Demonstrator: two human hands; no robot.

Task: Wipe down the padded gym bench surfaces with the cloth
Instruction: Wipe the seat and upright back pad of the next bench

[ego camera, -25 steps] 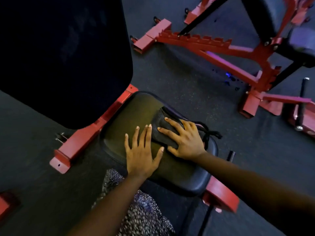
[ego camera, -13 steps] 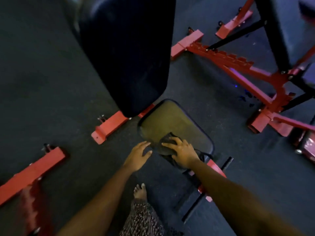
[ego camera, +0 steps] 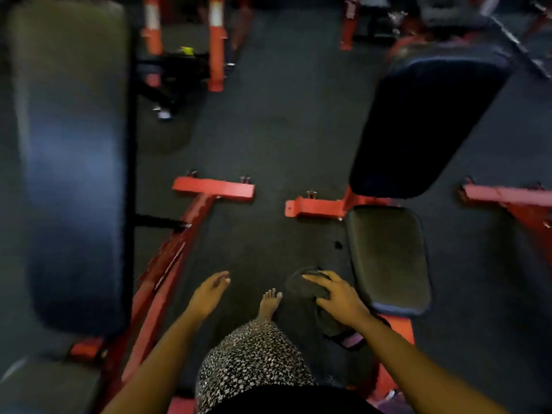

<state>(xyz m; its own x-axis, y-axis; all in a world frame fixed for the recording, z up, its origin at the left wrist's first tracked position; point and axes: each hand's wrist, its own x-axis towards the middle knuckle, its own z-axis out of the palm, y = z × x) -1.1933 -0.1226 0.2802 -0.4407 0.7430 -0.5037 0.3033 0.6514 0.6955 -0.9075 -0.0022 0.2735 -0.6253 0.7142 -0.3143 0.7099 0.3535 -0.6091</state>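
Left hand (ego camera: 209,291) is coming off the seat pad (ego camera: 388,255) and right hand (ego camera: 340,297) is pulling the cloth (ego camera: 301,286) off it, over the floor (ego camera: 283,130).

Take the red T-shaped base bar (ego camera: 213,188) on the dark rubber floor (ego camera: 283,130) as your mark. Just right of it lies a second red base bar (ego camera: 313,207), and far right a third (ego camera: 507,195). Beyond it stand two red-and-white posts (ego camera: 216,40), with a small yellow object (ego camera: 187,50) between them, too blurred to name. Nearer you than the bar is your bare foot (ego camera: 269,303), toes pointing away from you, below your speckled skirt (ego camera: 254,363).
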